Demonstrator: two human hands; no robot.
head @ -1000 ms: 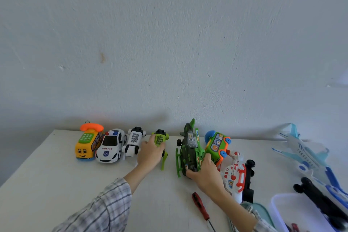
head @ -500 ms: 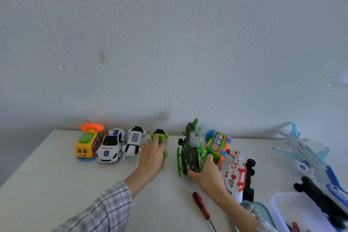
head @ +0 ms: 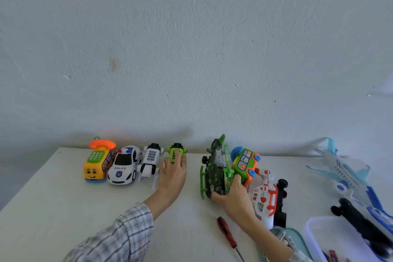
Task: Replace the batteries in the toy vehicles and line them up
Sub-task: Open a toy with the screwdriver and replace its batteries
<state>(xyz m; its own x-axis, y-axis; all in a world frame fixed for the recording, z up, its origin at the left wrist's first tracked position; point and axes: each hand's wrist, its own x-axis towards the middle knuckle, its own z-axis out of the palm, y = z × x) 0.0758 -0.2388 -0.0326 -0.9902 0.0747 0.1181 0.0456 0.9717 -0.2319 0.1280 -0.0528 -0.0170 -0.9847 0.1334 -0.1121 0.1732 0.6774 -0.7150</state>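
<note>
Home – toys (head: pixel 124 165), white table (head: pixel 53 208), plaster wall (head: pixel 191 49)

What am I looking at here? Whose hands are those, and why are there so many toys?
A person wears a camera on their head, so you see their own hands from above. Toys stand on a white table. The left hand rests on a small green car, beside a white car, a police car and a yellow phone bus. The right hand grips a green helicopter. A red screwdriver lies nearby.
</note>
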